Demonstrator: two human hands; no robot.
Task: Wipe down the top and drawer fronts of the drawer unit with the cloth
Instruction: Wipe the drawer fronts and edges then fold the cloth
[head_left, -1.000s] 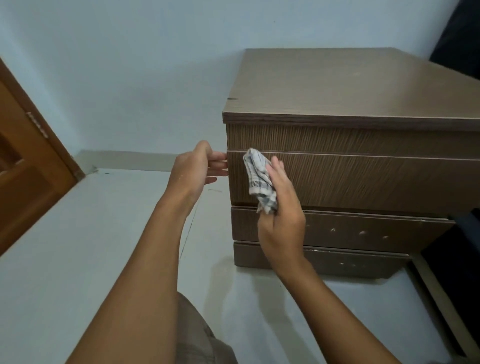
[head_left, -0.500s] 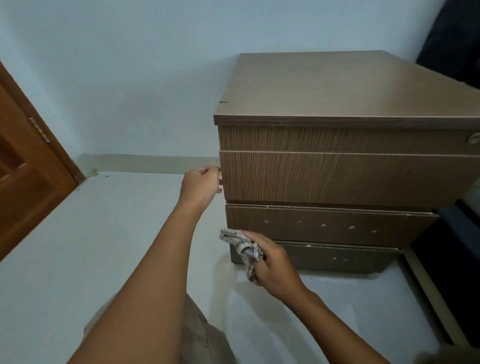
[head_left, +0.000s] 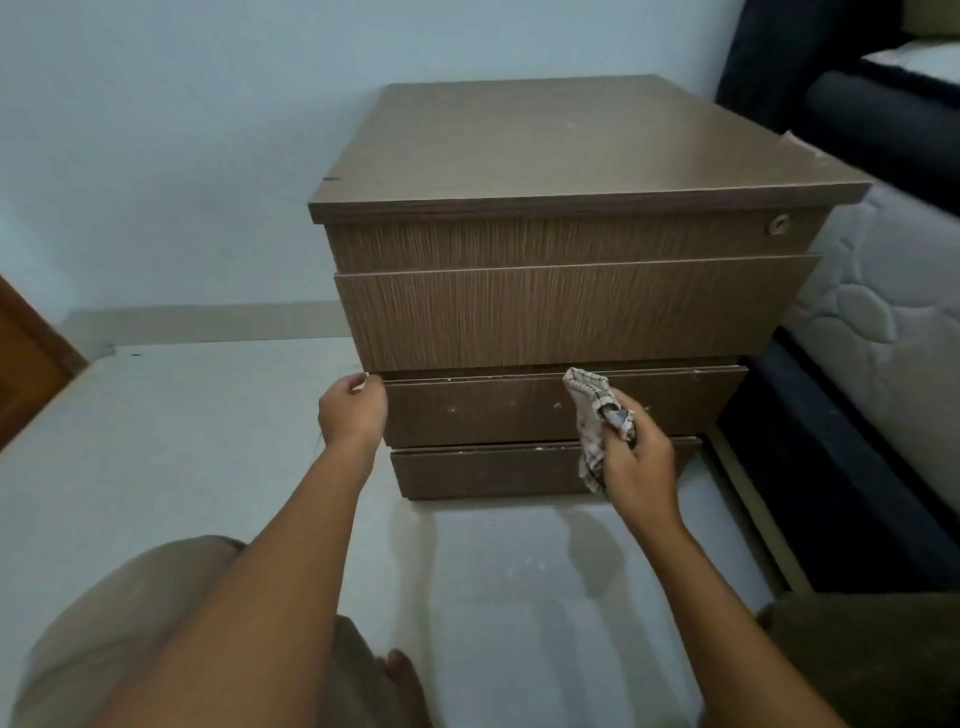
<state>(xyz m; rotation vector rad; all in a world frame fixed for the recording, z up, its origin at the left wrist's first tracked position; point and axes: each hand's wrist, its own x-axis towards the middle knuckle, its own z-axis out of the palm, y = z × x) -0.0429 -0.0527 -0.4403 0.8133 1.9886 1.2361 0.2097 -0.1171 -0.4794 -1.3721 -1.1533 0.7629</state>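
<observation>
The brown drawer unit (head_left: 566, 249) stood on a pale floor (head_left: 182, 441) against a light blue wall (head_left: 182, 130). To its right lay a quilted mattress (head_left: 893, 322) on a dark bed base; far to its left showed an orange-brown door (head_left: 26, 364). A round lock (head_left: 777, 224) sat at the right end of the unit's top front. The left hand (head_left: 353, 413) rested at the left edge of the third drawer front (head_left: 493, 410), fingers curled onto its corner. The right hand (head_left: 636, 460) was closed around the bunched checked cloth (head_left: 592, 415), holding it against that same front, right of centre.
</observation>
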